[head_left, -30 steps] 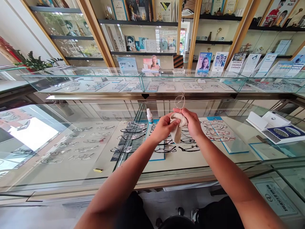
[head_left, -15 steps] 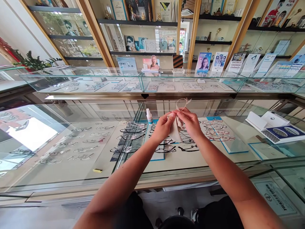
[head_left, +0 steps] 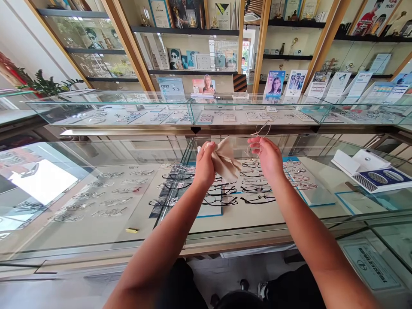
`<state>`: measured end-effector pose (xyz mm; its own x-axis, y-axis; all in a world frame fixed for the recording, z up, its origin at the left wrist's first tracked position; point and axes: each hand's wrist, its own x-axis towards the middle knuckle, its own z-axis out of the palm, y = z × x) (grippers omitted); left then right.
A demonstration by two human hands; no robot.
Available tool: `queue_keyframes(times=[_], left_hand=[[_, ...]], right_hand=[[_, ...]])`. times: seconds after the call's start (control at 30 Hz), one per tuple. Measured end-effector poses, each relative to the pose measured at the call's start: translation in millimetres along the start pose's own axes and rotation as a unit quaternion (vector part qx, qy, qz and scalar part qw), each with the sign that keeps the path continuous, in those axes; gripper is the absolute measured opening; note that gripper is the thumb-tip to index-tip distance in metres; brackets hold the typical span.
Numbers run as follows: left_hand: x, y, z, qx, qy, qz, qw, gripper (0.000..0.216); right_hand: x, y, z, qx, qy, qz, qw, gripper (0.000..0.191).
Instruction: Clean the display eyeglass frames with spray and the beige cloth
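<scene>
My left hand is closed on a beige cleaning cloth, which fans out to the right of the thumb. In my right hand is a pair of thin-rimmed eyeglasses, pinched between thumb and fingers, one round rim above the fingers and the other at their left. The cloth and the eyeglasses are apart. Both hands are over the glass display case, above rows of dark-framed glasses and pinkish-framed glasses.
A glass counter with more spectacle frames spreads to the left. A white and blue box lies at the right. A small yellow object sits near the front edge. Behind are another glass case and display shelves.
My hands have moved apart, the left hand leftward with the cloth and the right hand rightward with the eyeglasses. The cloth has come off the eyeglasses. The white spray bottle is now hidden behind my left hand.
</scene>
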<state>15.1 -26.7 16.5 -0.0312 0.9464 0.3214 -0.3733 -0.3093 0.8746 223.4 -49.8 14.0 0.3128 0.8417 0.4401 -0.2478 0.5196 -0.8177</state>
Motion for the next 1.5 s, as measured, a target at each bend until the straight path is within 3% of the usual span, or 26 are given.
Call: queue_keyframes(times=[0.37,0.53,0.67,0.77,0.9,0.97,1.5], left_hand=[[-5,11,0,0.048,-0.039,-0.004,0.998,0.038],[-9,14,0,0.138,-0.049,0.117,0.982,0.058],[-12,14,1,0.157,-0.045,0.167,0.972,0.052],[-12,13,-2,0.211,-0.048,0.217,0.952,0.038],[-10,14,-8,0.310,-0.092,0.284,0.903,0.071],[-9,15,-9,0.343,-0.096,0.293,0.887,0.077],[-7,11,-16,0.384,-0.139,0.378,0.830,0.065]], right_hand=[[-4,-3,6,-0.011,-0.063,0.019,0.998,0.025],[-8,-7,8,-0.022,-0.110,0.025,0.993,0.027],[-11,-8,8,-0.045,-0.138,0.030,0.989,0.030],[-12,-6,6,-0.056,-0.179,0.036,0.982,0.031],[-12,-5,4,-0.092,-0.231,0.027,0.968,0.034],[-12,-6,4,-0.102,-0.251,0.019,0.962,0.035],[-10,-6,-1,-0.096,-0.285,0.012,0.954,0.036]])
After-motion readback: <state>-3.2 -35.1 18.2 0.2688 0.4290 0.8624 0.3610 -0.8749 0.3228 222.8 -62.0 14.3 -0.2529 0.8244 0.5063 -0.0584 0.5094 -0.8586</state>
